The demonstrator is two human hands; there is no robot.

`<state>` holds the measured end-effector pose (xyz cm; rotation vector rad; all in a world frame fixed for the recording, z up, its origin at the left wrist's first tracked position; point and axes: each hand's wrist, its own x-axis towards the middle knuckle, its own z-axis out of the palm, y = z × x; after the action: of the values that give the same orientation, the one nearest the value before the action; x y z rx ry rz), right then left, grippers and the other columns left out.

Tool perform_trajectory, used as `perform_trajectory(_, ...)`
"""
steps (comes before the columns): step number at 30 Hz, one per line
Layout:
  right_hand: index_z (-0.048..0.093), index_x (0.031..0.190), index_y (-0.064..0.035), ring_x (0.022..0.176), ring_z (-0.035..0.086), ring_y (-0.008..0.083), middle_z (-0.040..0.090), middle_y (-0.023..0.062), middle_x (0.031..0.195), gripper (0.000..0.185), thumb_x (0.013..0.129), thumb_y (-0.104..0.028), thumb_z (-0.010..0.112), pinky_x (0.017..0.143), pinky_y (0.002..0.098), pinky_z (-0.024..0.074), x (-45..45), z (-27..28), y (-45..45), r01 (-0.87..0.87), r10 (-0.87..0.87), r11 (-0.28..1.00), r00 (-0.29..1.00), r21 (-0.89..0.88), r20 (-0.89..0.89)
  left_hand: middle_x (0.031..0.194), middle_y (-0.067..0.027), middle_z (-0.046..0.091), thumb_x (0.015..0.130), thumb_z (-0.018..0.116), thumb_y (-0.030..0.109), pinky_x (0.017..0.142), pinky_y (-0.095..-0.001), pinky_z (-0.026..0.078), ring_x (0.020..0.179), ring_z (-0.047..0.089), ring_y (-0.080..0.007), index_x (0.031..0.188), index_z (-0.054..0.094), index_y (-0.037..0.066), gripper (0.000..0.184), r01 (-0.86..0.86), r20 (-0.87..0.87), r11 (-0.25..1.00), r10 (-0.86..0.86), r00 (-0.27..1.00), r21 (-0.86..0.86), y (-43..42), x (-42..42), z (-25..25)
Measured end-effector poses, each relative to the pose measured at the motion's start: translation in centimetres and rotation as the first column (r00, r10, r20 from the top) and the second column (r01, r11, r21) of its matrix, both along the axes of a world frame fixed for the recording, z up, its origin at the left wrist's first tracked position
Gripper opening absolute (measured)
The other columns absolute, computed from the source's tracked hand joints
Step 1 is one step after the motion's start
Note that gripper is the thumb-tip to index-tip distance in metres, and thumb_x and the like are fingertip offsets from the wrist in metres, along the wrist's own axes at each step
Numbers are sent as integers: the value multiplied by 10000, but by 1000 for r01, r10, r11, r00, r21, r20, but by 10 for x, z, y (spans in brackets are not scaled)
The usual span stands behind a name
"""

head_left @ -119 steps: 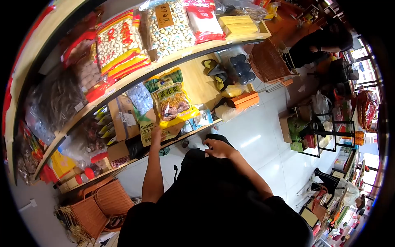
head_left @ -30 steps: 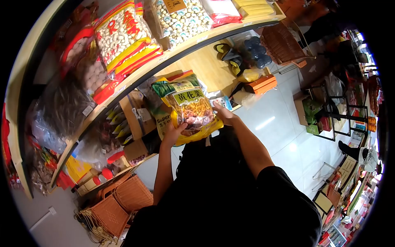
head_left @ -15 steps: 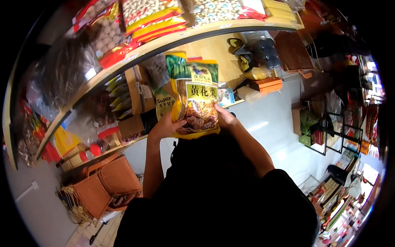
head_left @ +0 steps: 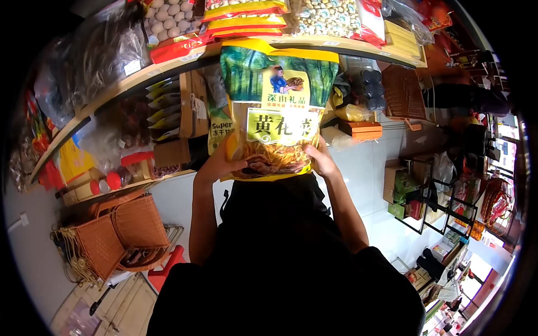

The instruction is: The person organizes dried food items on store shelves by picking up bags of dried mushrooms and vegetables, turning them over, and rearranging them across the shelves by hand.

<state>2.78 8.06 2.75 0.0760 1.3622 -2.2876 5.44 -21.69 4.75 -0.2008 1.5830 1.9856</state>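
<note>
Upright in front of me is a yellow and green bag of dried daylily, its printed front turned toward my face. My left hand grips the lower left edge, thumb on the front. On the lower right edge my right hand pinches the bag, its thumb also on the front. The fingers behind the bag are hidden. Just left of it, a green packet marked "Super" stands on the lower shelf, partly covered by the bag.
The upper shelf carries bags of nuts and a bag of round brown goods. Below are yellow-edged packets, red-lidded jars and an orange box. Woven baskets stand at lower left; a black rack is right.
The bag has come up closer to my face and now looks larger and more spread out. Both hands keep hold of its lower edges. My view has shifted a little.
</note>
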Motion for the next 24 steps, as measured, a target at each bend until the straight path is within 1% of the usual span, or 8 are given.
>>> perform_trajectory(2,408,1315,35,1089,552,231,561,145,1212,678,781,-227,734,963,357,438,-1,5,0,-25,26,998,999,52,-30,1382,-166,390,686,821,142,1024,-311,353,1223,449,-229,1471,130,-18,1057,-26,-86,1000,28,996,17,-8,2,-18)
perform_trajectory(5,465,1280,24,1039,560,194,598,112,1144,623,778,-224,739,918,329,447,1,17,-8,-39,45,993,998,111,-52,1403,-168,373,635,862,182,1066,-316,289,1272,395,-241,1465,137,-37,1123,-82,-117,984,101,988,158,-19,10,-37)
perform_trajectory(9,459,1299,9,1023,549,158,593,89,1149,621,793,-212,744,910,311,445,0,28,-12,-70,92,968,992,241,-82,1403,-149,383,624,877,250,1056,-310,304,1256,416,-226,1460,155,-37,1141,-165,-76,918,205,976,360,-29,17,-50)
perform_trajectory(11,457,1297,22,1031,542,151,593,83,1146,632,786,-190,761,918,304,442,-3,35,-16,-65,100,965,986,253,-130,1396,-129,398,645,865,310,1028,-311,344,1243,432,-204,1450,193,-30,1102,-244,35,832,261,965,498,-28,12,-47)
perform_trajectory(15,459,1276,59,1003,563,158,611,84,1106,641,760,-131,788,922,304,449,-9,58,-28,-139,188,945,971,297,-145,1339,-124,464,706,826,304,965,-321,409,1192,486,-197,1420,267,-18,962,-227,19,814,257,966,536,-24,4,-41)
perform_trajectory(18,500,1235,54,997,565,138,614,95,1114,609,741,-128,807,888,291,466,-15,69,-29,-175,298,865,933,471,-202,1262,-112,529,754,786,243,912,-329,452,1134,535,-204,1380,335,-5,811,-227,-15,877,257,966,423,-19,4,-40)
perform_trajectory(21,523,1209,46,956,575,130,632,91,1073,564,750,-128,800,853,287,479,-18,84,-33,-163,326,847,912,506,-251,1199,-104,567,778,757,192,899,-334,464,1099,560,-213,1353,369,5,719,-217,-77,906,261,962,364,-18,5,-40)
perform_trajectory(24,535,1189,41,908,585,131,652,81,1015,538,753,-135,798,826,293,488,-21,98,-32,-238,345,828,930,508,-126,1197,-97,563,774,744,142,901,-333,467,1083,566,-208,1347,376,11,694,-282,-6,889,304,952,361,-13,7,-35)
